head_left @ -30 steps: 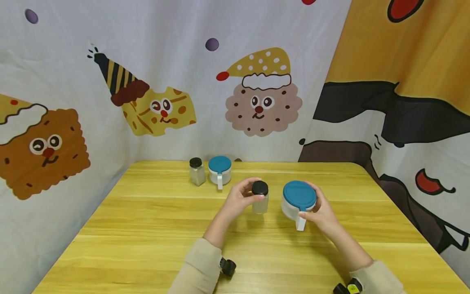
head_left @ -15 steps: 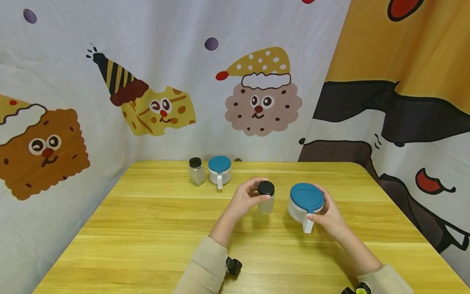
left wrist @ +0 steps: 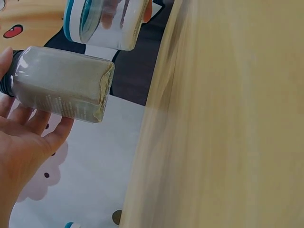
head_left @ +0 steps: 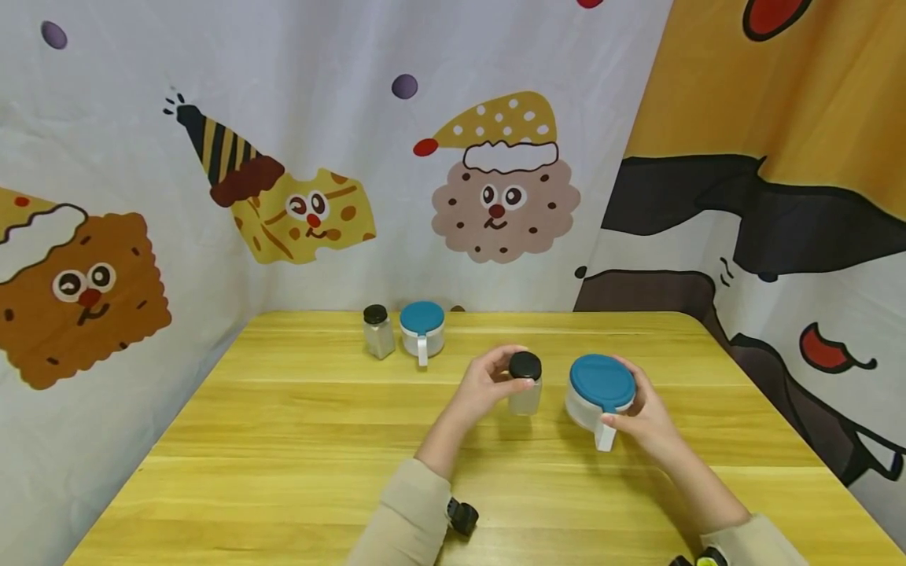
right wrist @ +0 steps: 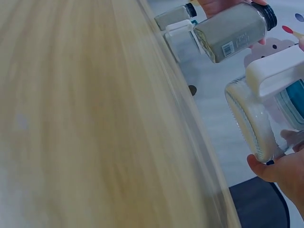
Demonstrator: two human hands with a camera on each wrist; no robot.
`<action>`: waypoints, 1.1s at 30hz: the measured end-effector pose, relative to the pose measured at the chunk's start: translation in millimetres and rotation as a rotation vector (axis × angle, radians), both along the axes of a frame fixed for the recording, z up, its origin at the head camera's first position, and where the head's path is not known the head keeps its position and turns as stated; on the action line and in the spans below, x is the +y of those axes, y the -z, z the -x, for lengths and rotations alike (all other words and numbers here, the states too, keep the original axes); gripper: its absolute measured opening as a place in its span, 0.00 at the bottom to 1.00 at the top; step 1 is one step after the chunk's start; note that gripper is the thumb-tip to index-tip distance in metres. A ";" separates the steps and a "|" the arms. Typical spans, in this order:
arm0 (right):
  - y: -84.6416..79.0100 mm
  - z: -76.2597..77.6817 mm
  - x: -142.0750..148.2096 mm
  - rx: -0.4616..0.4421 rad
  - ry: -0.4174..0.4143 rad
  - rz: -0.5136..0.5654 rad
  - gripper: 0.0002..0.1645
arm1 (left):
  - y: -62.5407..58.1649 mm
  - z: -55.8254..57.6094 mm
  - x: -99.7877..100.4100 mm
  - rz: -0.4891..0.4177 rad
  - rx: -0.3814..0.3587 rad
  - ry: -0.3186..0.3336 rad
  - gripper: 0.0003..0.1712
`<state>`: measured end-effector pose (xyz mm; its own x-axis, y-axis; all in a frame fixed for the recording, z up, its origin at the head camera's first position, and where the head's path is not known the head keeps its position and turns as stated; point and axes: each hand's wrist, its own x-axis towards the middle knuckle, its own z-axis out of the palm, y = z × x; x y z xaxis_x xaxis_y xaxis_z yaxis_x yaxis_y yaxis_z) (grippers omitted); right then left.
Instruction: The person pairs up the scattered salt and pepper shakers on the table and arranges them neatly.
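Note:
My left hand [head_left: 487,387] grips a square clear jar [head_left: 524,398] just under its black screw lid. Greyish powder fills the jar [left wrist: 61,85], and its base hangs clear of the tabletop in the left wrist view. To its right, my right hand [head_left: 650,420] holds a round seasoning pot [head_left: 586,411] with a blue lid and a white handle [right wrist: 280,71]. The fingers wrap its far right side, and the thumb lies by the handle. This pot [right wrist: 247,118] is also raised above the table. A small gap separates the two containers.
A second black-lidded jar [head_left: 379,338] and a second blue-lidded pot [head_left: 422,343] stand side by side near the back edge of the wooden table [head_left: 283,472]. Behind the table hangs a cartoon-printed curtain [head_left: 396,196].
Both hands have shifted to the right, carrying the jar and the pot, and slightly towards the front. The two containers at the back have stayed in place.

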<state>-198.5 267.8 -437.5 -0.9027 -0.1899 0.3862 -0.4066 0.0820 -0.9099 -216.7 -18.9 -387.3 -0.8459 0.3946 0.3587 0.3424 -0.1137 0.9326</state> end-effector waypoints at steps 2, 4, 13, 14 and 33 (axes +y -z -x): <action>0.4 -0.2 2.3 0.011 0.003 -0.007 0.51 | 1.7 0.6 3.0 -0.008 0.001 0.002 0.24; 0.8 -0.4 4.6 0.021 0.006 -0.011 0.51 | 3.5 1.2 5.8 -0.015 0.002 0.003 0.23; 1.0 -1.5 13.4 0.046 0.005 -0.033 0.52 | 5.1 -0.2 15.6 -0.046 0.002 0.007 0.23; 1.1 -1.4 14.4 0.047 0.003 -0.033 0.52 | 4.6 -0.8 16.8 -0.050 -0.001 0.006 0.23; 2.2 1.6 28.4 0.022 -0.007 -0.033 0.51 | 5.1 -5.4 37.0 -0.042 -0.030 0.008 0.23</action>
<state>-200.1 296.3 -439.7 -0.8925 -0.2095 0.3995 -0.4273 0.1085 -0.8976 -211.2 18.1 -392.3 -0.8533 0.3864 0.3501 0.3137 -0.1558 0.9367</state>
